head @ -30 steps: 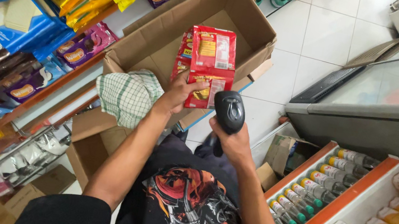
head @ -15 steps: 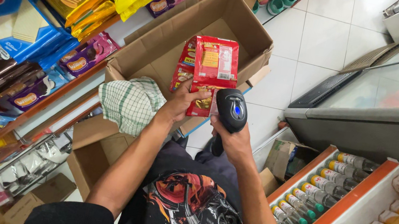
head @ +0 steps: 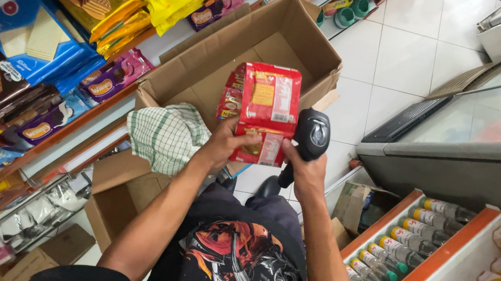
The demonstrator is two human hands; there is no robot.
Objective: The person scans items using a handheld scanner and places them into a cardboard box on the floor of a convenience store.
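At frame centre, the left hand (head: 222, 148) grips a red, glossy snack packet (head: 267, 112) upright over the open cardboard box (head: 209, 64); the right hand (head: 307, 171) clasps a black handheld scanner (head: 311, 136) beside it.

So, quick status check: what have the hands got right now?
Left hand grips red snack packs. Right hand holds black scanner beside them. Open cardboard box behind; checked cloth on its edge.
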